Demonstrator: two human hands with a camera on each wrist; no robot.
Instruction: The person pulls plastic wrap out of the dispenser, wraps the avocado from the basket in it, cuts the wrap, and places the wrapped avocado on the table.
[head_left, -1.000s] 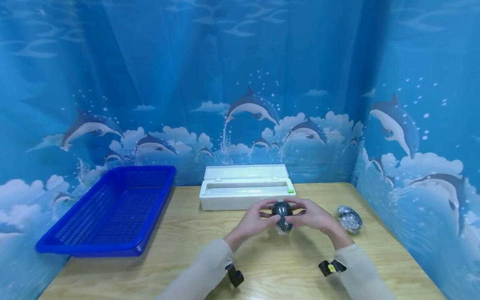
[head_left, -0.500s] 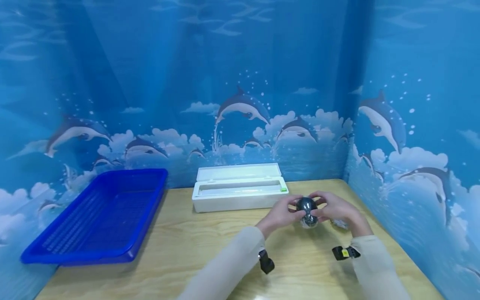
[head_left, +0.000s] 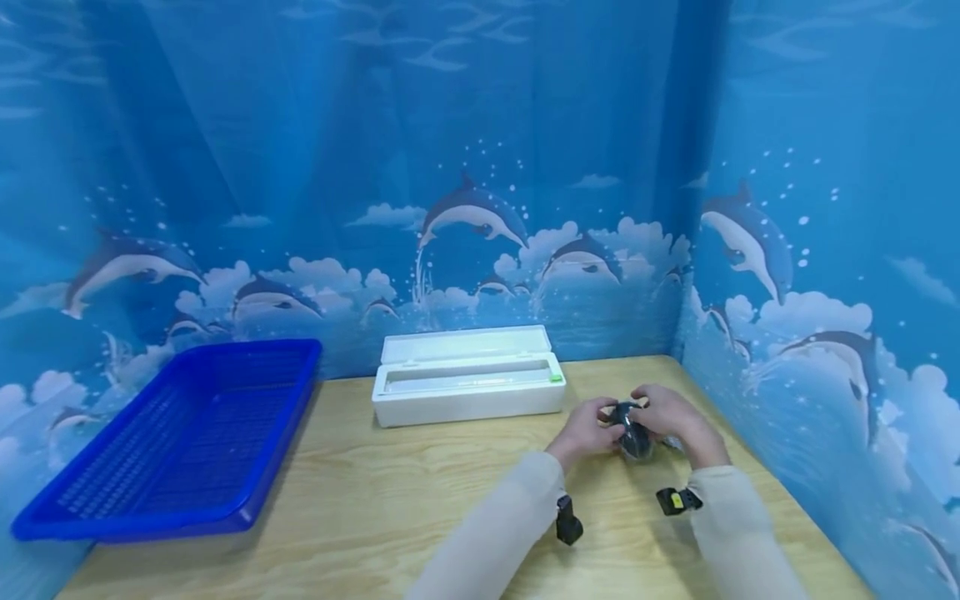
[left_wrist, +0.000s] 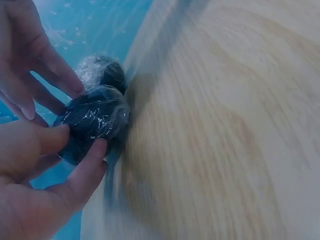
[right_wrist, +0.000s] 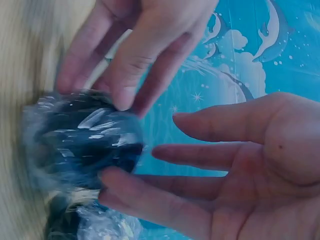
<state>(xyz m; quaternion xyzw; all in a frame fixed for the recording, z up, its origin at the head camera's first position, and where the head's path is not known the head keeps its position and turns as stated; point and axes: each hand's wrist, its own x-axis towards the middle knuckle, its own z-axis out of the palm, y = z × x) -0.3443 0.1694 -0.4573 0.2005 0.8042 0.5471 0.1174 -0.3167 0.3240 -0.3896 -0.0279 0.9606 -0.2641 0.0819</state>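
A dark, rounded item wrapped in clear plastic film (head_left: 636, 440) is between both hands at the right of the table in the head view. My left hand (head_left: 587, 429) grips it from the left, thumb and fingers on the film. Fingertips of my right hand (head_left: 675, 417) touch its far side; in the right wrist view that hand's thumb stands away from it and its fingers are nearly straight. A second film-wrapped dark item (left_wrist: 102, 72) lies right beside the first in the left wrist view. In the head view the hands mostly hide it.
On the left stands a blue plastic basket (head_left: 243, 500) with slotted sides. A long white box (head_left: 468, 406), lid raised and a small green piece at its right end, sits at the table's back. Curtains with dolphins (head_left: 480, 217) border the wooden table (head_left: 390, 508).
Both hands have carried the wrapped item rightward, toward the second one. The right thumb has come off it. The head view has turned slightly to the right.
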